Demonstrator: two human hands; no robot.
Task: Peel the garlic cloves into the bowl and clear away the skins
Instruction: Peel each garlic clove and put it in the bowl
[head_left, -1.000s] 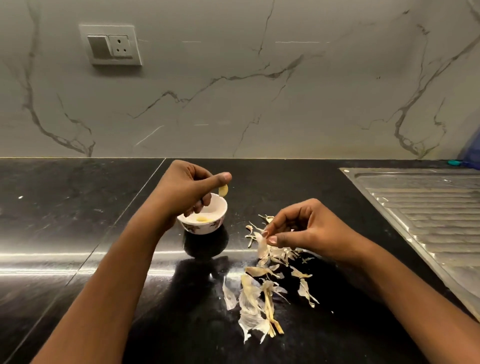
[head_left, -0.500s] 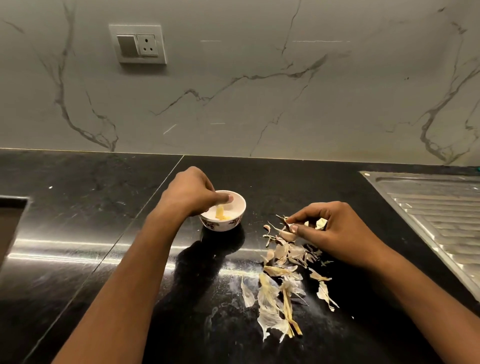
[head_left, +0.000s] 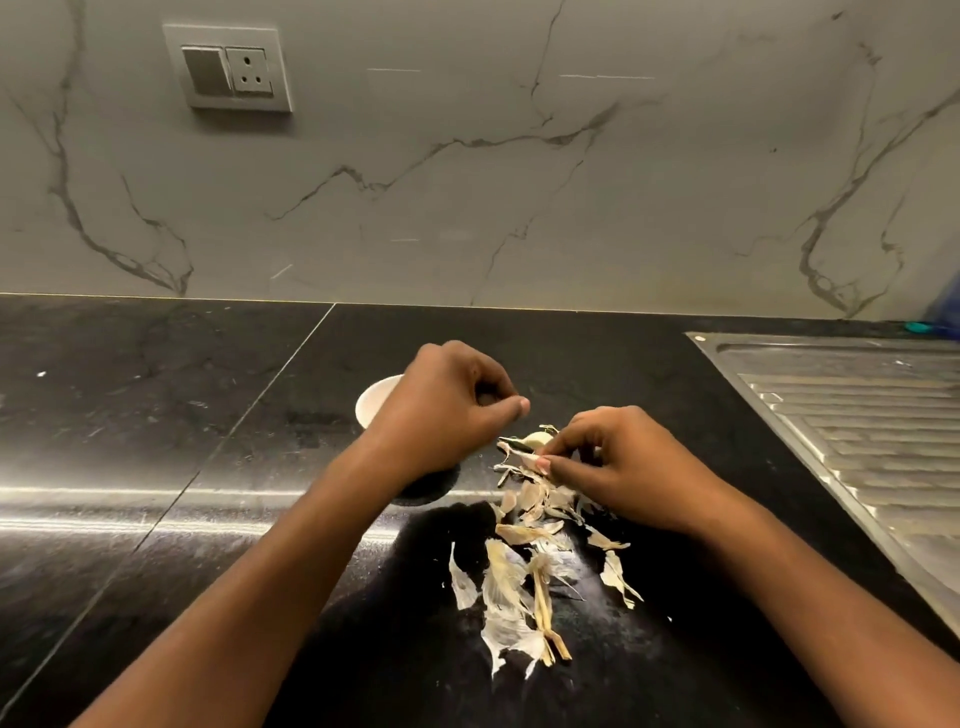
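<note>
Two hands show over the black counter: my left hand, fingers curled on nothing I can see, hovers above the bowl, while my right hand pinches a garlic clove at the far edge of the skins.

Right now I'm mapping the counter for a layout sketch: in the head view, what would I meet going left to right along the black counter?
bowl → left hand → clove → right hand → drainboard. The skins are left out because they overlap the clove and the right hand.
</note>
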